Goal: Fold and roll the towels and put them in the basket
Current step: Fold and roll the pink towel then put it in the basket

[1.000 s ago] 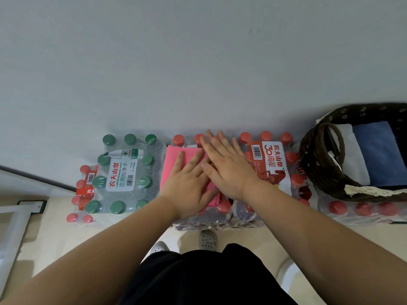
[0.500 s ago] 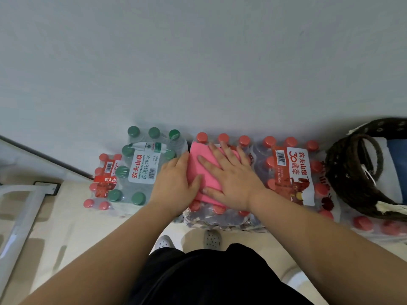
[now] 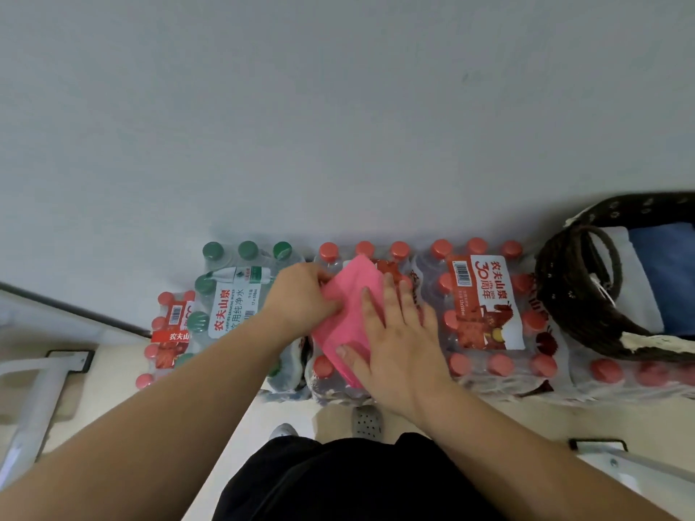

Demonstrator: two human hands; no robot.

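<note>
A folded pink towel (image 3: pixel 348 295) lies tilted on top of a pack of red-capped water bottles (image 3: pixel 485 310). My left hand (image 3: pixel 301 298) grips the towel's left edge with curled fingers. My right hand (image 3: pixel 395 332) lies flat on the towel's right and near part, fingers straight and pressing down. At the far right stands a dark woven basket (image 3: pixel 564 295) with a looped handle; inside it I see a white towel (image 3: pixel 624 280) and a blue towel (image 3: pixel 665 280).
Shrink-wrapped bottle packs line the grey wall: green-capped ones (image 3: pixel 233 291) at left, a smaller red-capped pack (image 3: pixel 169 332) beside them. White metal frames stand at the left (image 3: pixel 34 400) and bottom right (image 3: pixel 620 460). My shoes (image 3: pixel 366 423) are on the beige floor.
My left hand went from lying flat on the towel to gripping its left edge. The towel now sits tilted and narrower. The view has shifted slightly.
</note>
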